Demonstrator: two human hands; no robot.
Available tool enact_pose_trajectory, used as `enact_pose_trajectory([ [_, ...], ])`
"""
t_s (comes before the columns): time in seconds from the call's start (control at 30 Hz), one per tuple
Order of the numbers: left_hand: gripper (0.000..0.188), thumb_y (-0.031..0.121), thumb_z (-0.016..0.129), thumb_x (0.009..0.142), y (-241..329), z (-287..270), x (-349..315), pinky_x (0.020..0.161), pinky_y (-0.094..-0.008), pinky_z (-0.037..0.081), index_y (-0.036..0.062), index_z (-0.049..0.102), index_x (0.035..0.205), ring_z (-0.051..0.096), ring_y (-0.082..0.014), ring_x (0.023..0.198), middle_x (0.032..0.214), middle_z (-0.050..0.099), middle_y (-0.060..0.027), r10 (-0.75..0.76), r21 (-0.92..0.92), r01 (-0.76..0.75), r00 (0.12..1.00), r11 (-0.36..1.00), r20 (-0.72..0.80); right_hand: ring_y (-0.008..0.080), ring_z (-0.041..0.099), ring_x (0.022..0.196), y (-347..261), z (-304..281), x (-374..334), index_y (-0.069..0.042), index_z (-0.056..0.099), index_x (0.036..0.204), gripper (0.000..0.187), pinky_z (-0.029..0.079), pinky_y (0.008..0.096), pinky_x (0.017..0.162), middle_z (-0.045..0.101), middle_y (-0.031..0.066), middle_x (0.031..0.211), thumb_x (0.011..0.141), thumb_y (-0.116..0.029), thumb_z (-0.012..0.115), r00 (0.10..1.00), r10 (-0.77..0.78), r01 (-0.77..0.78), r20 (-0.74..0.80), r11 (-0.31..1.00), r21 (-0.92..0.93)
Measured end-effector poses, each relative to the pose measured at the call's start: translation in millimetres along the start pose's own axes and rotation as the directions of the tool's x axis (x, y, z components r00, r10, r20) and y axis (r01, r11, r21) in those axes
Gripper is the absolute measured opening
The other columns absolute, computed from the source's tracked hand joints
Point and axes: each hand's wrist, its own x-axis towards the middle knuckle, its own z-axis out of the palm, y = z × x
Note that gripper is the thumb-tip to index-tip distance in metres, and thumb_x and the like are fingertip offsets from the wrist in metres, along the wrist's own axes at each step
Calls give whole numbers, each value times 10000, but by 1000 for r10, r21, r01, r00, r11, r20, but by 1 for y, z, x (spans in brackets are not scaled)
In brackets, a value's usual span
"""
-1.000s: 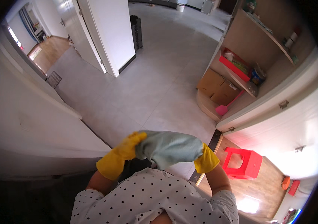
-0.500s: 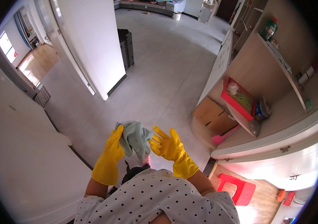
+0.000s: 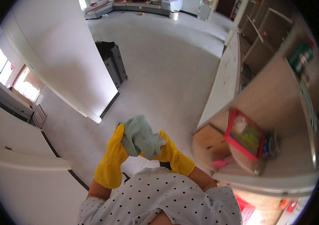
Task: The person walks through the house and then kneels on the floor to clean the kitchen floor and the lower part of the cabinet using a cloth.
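Observation:
A crumpled grey-green cloth [image 3: 140, 137] hangs between my two hands, above the grey floor. My left hand [image 3: 112, 157], in a yellow rubber glove, grips its left side with the thumb on top. My right hand [image 3: 172, 155], gloved in yellow too, is closed at the cloth's lower right edge. The cloth covers most of the fingers of both hands.
Open wooden shelves [image 3: 275, 101] curve along the right, holding a red tray [image 3: 258, 155] and a green bottle [image 3: 301, 58]. A black crate [image 3: 112, 63] stands by the white wall end [image 3: 69, 63]. Far off is a white bucket [image 3: 174, 15].
My right hand, open and apart from the cloth before, has closed on its right edge. The view has shifted forward, so the shelves and wall end appear nearer.

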Motion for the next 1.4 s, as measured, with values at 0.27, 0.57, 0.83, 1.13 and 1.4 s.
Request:
enact_pose_trajectory([
  [0.27, 310, 298, 573, 1035, 25, -9, 151, 936, -390, 561, 100, 554, 1272, 633, -210, 1136, 1265, 622, -93, 208, 180, -180, 967, 967, -148, 219, 598, 1158, -232, 52, 47, -148, 496, 1449, 640, 462, 422, 1002, 611, 77, 1304, 978, -581, 493, 818, 93, -17, 568, 990, -139],
  [0.57, 289, 302, 586, 1029, 71, -8, 333, 931, -374, 556, 122, 557, 1253, 635, -199, 1111, 1229, 625, -76, 182, 93, -171, 975, 981, -125, 127, 640, 1075, -378, 117, 137, -153, 594, 1321, 368, 516, 299, 916, 664, 11, 1203, 1001, -331, 617, 985, -138, 172, 102, 813, -556],
  [0.83, 340, 268, 538, 1050, 123, 16, 564, 950, -408, 577, 87, 522, 1337, 647, -239, 1139, 1294, 612, -119, -16, 155, 20, 999, 988, -28, 131, 627, 1075, -540, 142, 232, -130, 614, 1278, 313, 519, 318, 926, 643, 12, 1204, 1011, -293, 604, 905, -425, 366, -8, 789, -494],
  [1.13, 255, 231, 546, 1053, 124, 138, 808, 976, -367, 514, 108, 557, 1276, 603, -200, 1168, 1269, 616, -81, -234, 245, 193, 960, 950, 151, 176, 625, 1094, -766, 122, 246, -135, 630, 1270, 290, 514, 344, 948, 668, 35, 1166, 1003, -247, 628, 849, -527, 525, 48, 828, -196],
  [1.4, 303, 213, 604, 1028, 100, 233, 993, 1007, -304, 454, 78, 578, 1298, 590, -149, 1161, 1269, 621, -59, -30, 505, 13, 999, 863, 25, 139, 600, 1096, -1007, 85, 249, -101, 614, 1331, 343, 479, 301, 970, 659, 23, 1210, 1004, -201, 623, 630, -775, 625, 44, 472, -621],
])
